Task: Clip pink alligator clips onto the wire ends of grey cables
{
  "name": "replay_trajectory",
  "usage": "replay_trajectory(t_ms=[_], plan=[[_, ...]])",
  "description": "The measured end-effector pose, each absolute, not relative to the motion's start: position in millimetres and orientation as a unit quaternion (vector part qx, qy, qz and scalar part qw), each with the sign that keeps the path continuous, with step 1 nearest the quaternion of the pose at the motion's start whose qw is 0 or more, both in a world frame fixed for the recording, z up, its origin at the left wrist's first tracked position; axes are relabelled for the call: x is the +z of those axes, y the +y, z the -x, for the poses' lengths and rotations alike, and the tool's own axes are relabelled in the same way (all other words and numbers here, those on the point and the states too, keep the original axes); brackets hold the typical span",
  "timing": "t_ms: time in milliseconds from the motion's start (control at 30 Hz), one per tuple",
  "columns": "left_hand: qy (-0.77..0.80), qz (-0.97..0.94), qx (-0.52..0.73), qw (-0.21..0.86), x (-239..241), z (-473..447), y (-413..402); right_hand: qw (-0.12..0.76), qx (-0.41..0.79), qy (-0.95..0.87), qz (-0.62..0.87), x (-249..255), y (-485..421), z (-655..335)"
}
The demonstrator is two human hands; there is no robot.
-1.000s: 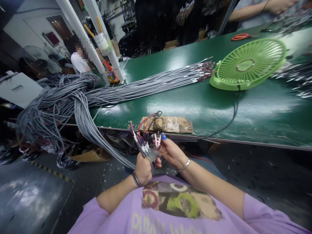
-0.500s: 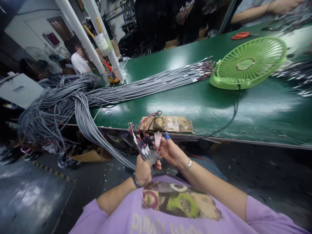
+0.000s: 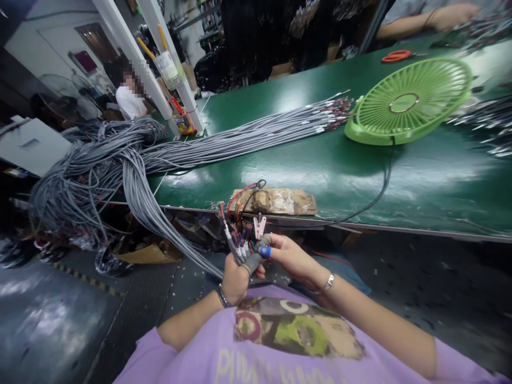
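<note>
Grey cables [image 3: 154, 218] hang down left of the wooden board [image 3: 288, 202] and run into the left hand [image 3: 235, 280], on the near side of the board. That hand is curled snugly around the bundle. Coloured wires [image 3: 246, 233] poke out of the top, past white bands [image 3: 242, 253], just in front of the board's left end. The right hand [image 3: 296, 260] is on the near side of the board too. Its thumb, in a blue wrap [image 3: 264, 251], and a finger are close together beside the wires. I cannot tell if they pinch one; it is too small to see. A pink clip [image 3: 260, 228] stands up by those fingertips, between them and the board.

To do this well, I think the left hold should be firm but not crushing, so the cables sit side by side and don't twist. The wires look thin and easy to bend, so small, soft moves seem best, one wire at a time. Wire tips could catch on the red and black cords [image 3: 254, 185] at the board's left end, so mind those.
</note>
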State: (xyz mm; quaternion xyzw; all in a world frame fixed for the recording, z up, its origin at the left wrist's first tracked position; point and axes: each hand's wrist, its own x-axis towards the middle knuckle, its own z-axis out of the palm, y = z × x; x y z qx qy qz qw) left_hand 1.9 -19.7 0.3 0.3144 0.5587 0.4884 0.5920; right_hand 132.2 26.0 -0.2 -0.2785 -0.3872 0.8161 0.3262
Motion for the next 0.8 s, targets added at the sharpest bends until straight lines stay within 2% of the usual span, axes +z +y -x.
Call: replay_trajectory(t_ms=[133, 433, 800], plan=[[0.553, -0.332, 0.450, 0.617, -2.3, 3.4, -20.4, 0.313, 0.824, -0.381, 0.279, 2.4, 23.9, -131.3], [0.564, -0.266, 0.536, 0.569, 0.1, -2.5, -19.3, 0.361, 0.815, -0.332, 0.309, 4.2, 17.8, -122.4], [0.554, -0.238, 0.547, 0.582, 12.8, -3.4, -17.0, 0.373, 0.831, -0.285, 0.298, -15.6, 31.1, -133.2]])
